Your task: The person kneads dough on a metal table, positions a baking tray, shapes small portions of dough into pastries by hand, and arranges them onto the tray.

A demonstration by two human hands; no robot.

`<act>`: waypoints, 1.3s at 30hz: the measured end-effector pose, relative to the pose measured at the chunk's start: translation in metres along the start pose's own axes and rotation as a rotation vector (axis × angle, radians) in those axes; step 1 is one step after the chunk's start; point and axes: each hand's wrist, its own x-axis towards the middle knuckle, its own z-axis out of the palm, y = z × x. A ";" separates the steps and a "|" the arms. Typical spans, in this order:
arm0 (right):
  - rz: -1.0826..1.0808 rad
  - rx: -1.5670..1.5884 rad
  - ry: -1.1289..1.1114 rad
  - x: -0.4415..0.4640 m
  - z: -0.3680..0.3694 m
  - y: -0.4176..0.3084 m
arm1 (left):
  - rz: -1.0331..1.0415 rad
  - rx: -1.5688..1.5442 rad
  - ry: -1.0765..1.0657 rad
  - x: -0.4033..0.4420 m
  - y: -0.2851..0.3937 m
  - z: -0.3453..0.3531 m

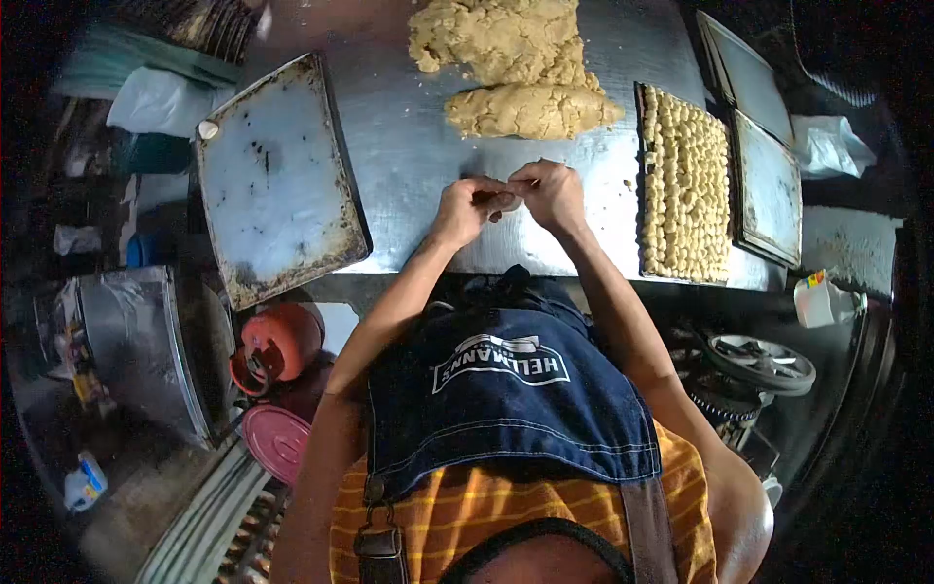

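Observation:
My left hand [467,207] and my right hand [553,198] meet above the near edge of the metal table [389,185]. Both are closed, with thumbs and fingertips pinched together. A small pale thing shows between them, too small and covered to name. Just beyond the hands lies a thick roll of yellow dough [530,110], cracked on its surface. Behind it is a larger, rough mass of the same dough [496,39]. To the right, a dark-edged tray [641,180] is packed with rows of small dough pieces [686,185].
An upturned, worn baking tray [277,180] overhangs the table's left edge. More trays [769,185] lie at the right. Below the left edge stand an orange gas cylinder [282,341] and a pink lid [279,443]. A wheel pulley [761,364] is low on the right.

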 end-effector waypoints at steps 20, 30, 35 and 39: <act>0.086 -0.379 -0.187 -0.028 -0.011 0.113 | 0.344 0.967 0.159 0.027 -0.030 0.101; 0.368 -0.251 0.022 0.008 -0.026 0.130 | 0.375 1.201 -0.002 0.034 -0.050 0.083; 0.362 -0.568 0.288 0.027 0.024 0.102 | 0.318 0.807 0.187 0.006 -0.017 0.010; 0.323 -0.703 0.289 0.023 0.032 0.094 | 0.383 0.882 0.269 -0.014 -0.010 -0.049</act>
